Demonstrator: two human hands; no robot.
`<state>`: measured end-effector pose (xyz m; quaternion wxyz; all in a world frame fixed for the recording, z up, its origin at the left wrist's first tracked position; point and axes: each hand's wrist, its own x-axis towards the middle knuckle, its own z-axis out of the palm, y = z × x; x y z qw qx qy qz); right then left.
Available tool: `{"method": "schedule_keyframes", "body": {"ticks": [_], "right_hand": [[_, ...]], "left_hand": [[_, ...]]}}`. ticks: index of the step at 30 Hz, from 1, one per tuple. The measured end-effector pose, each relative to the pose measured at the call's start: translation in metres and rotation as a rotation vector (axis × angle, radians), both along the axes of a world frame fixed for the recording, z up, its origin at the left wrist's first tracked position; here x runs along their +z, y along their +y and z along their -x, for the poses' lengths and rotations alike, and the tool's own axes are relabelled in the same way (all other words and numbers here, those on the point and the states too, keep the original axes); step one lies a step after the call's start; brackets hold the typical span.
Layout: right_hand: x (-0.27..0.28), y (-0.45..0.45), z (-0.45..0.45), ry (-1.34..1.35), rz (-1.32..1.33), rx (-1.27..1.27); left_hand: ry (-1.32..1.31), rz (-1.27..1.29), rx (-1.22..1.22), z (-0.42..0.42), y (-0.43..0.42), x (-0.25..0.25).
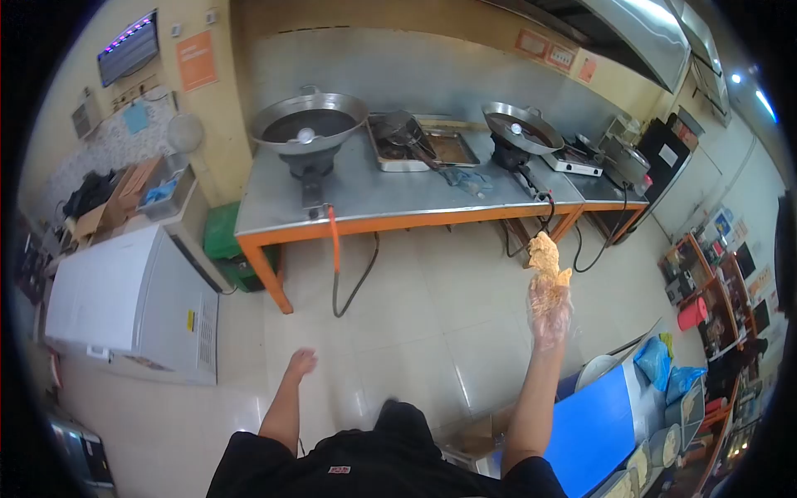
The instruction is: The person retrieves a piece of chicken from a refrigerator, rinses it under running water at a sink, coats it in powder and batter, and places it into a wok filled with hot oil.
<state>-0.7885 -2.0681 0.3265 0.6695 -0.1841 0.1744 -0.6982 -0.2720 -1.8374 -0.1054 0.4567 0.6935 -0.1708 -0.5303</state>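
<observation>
My right hand (550, 319), in a clear plastic glove, is raised over the floor in front of the long steel table. It is closed on a piece of breaded chicken (545, 254), which has a rough, pale golden coating and sticks up past the fingers. The palm side is dusted with crumbs. My bare left hand (304, 363) hangs low over the tiles, away from any object. Its fingers are loosely bent and apart, with nothing in them.
Two large woks (309, 124) (523, 126) sit on burners on the steel table (398, 195). Between them are metal trays (452, 148). An orange hose (335, 249) hangs down in front. A white chest freezer (124, 290) stands left; a blue board (577, 432) lies lower right.
</observation>
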Motion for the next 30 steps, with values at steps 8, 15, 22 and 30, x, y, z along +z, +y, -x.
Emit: {"method": "schedule_keyframes", "body": {"ticks": [8,15,22,30], "right_hand": [[-0.016,-0.242,-0.01,0.125,-0.018,-0.01],[0.0,-0.411,-0.047,0.315,-0.092,0.01],[-0.002,-0.534,-0.087,0.289,-0.073,0.014],[-0.014,-0.662,-0.095,0.372,-0.074,0.127]], "left_hand": [[0.27,0.186,-0.223,0.139,-0.364,0.118],[0.319,0.318,-0.032,0.166,-0.606,0.169],[0.688,0.506,0.055,0.168,-0.795,0.226],[0.939,0.286,0.39,0.215,-0.976,0.192]]}}
